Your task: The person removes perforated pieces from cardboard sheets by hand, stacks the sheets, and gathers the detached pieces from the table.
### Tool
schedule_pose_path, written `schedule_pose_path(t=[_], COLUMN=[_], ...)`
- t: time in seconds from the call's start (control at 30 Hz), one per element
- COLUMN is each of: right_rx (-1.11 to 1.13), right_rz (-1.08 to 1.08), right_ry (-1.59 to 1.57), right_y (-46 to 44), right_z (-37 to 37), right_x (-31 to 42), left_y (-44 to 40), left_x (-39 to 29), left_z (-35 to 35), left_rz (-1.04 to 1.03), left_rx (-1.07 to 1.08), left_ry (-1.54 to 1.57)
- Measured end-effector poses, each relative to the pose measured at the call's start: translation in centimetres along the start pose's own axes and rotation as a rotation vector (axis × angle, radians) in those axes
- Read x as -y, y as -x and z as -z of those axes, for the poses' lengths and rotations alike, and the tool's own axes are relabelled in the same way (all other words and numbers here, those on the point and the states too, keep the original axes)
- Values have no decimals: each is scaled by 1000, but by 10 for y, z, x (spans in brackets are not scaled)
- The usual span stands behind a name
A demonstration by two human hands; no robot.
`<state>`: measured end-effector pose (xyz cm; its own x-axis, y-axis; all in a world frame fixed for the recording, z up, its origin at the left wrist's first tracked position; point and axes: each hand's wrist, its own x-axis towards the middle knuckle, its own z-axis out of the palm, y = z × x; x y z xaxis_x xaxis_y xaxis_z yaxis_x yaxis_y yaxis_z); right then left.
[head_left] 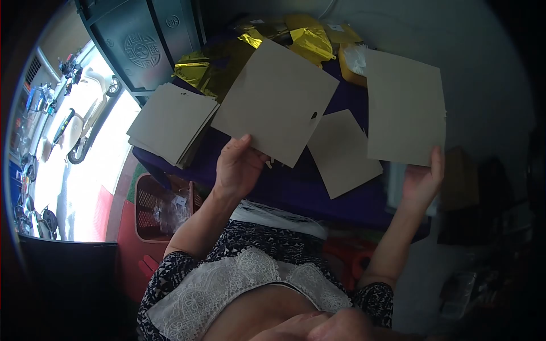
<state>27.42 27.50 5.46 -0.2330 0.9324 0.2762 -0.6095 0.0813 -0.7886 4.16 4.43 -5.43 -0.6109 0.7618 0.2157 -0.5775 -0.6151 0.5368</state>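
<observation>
L fingers (264, 158) partly hid. behind card (276, 102); bskt (145, 207) label (181, 200) txt too sm.

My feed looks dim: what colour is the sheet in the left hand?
The sheet in the left hand is greyish beige, best seen in the head view.

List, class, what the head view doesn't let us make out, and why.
In the head view:
- Left hand: some fingertips, behind left held sheet.
- Right hand: some fingers, behind right held sheet.
- Basket: part of its floor, under clear plastic.
- Dark panel: top, cut by frame edge.
</observation>
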Motion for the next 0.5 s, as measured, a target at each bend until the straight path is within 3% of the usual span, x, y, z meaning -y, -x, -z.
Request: schedule_pose_path(t=[0.23, 0.3, 0.5], right_rx=[254, 187, 312], right_rz=[-407, -385, -379], right_ry=[4, 61, 46], right_y=[50, 70, 84], right_z=[-27, -43, -51], right_x=[-60, -77, -90], left_y=[8, 10, 13], left_x=[43, 50, 58], left_z=[-27, -36, -36], left_rz=[-20, -39, -72], left_rx=[18, 34, 130], left_ry=[122, 137, 117])
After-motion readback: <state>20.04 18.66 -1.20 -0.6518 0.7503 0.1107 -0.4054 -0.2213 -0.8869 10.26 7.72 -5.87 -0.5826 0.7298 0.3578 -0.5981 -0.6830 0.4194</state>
